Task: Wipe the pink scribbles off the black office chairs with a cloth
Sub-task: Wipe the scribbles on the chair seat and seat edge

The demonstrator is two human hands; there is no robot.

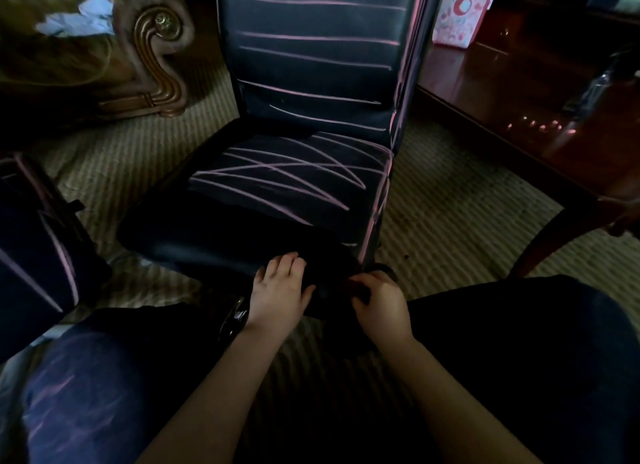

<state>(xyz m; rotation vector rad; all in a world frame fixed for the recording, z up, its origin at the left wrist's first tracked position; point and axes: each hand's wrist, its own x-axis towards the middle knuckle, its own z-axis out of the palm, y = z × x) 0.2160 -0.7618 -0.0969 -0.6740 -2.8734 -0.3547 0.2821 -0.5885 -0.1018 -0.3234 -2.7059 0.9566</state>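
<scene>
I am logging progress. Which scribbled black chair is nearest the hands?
The middle chair, directly ahead: the left hand and the right hand are at its seat's front edge. The other chair stands apart at the left frame edge.

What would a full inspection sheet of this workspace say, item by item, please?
Surface: striped carpet.
Job's things: black chair, pink lines across backrest and rear seat, front seat looks clean; second chair at left, also lined; dark cloth at the seat's front edge.
Clutter: white crumpled material on sofa; pink bag at the wooden table far end.
Grippers: left hand lies on the cloth, grip unclear; right hand pinches it.
Cables: nothing seen.
Surroundings: dim light.
</scene>
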